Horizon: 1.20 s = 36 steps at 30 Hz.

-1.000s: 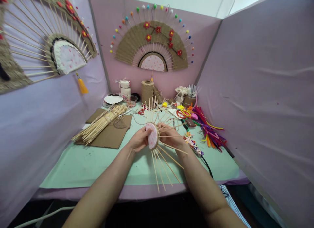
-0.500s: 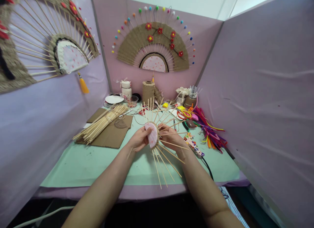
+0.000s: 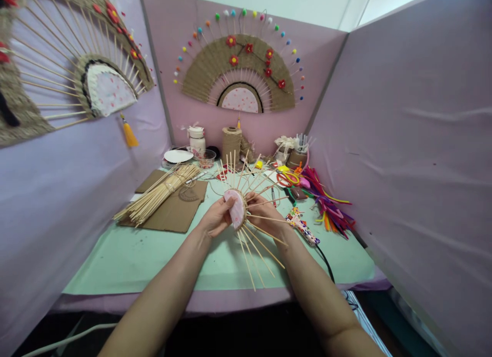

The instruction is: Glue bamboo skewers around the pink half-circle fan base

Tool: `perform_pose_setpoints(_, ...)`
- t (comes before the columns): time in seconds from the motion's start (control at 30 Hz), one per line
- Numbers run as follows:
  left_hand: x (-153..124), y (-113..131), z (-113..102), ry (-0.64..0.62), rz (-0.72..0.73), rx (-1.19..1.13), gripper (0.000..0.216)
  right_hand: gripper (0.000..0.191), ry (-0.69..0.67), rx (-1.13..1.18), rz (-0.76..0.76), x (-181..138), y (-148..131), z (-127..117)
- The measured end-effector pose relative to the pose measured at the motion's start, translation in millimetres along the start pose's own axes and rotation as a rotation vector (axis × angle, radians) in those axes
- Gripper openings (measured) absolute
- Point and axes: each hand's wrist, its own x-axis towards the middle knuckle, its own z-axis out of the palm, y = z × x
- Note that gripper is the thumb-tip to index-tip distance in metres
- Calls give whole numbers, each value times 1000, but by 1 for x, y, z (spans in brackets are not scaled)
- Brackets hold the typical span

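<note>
Over the middle of the table I hold a small fan frame (image 3: 237, 212), a pink half-round base with thin wooden sticks spreading out from its curved edge. My left hand (image 3: 217, 216) pinches the base at its straight side, thumb on the pink face. Behind the sticks, my right hand (image 3: 264, 209) is closed at the curved edge; its fingertips are partly hidden. The frame is tilted, with its sticks pointing up, right and down toward me.
A bundle of sticks (image 3: 161, 193) lies on cardboard (image 3: 180, 216) at left. At right are a patterned glue gun (image 3: 305, 230) with a black cord and colourful pipe cleaners (image 3: 330, 206). A twine spool (image 3: 231, 144) stands at the back. Finished fans (image 3: 265, 93) hang on the walls.
The fan frame has turned slightly in my hands, its upper sticks swinging left and its right-hand sticks rising. Both hands keep their hold.
</note>
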Motion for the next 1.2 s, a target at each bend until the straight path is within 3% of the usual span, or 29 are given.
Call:
perform_pose_setpoints(0.13, -1, 0, 2, -3, 15, 2, 44, 30, 35, -24, -27, 3, 7, -2)
perform_pose_setpoints(0.33, 4, -1, -1, 50, 24, -43, 25, 26, 25, -17, -43, 2, 8, -2)
perform_pose_setpoints(0.6, 4, 1, 1, 66, 57, -58, 25, 29, 97, -11, -44, 2, 11, 3)
perform_pose_setpoints(0.97, 8, 1, -1, 72, 84, -123, 20, 23, 37, 11, -45, 2, 11, 1)
perform_pose_setpoints(1.2, 14, 6, -4, 195, 162, -244, 7, 29, 93, -168, -35, 5, 24, -1)
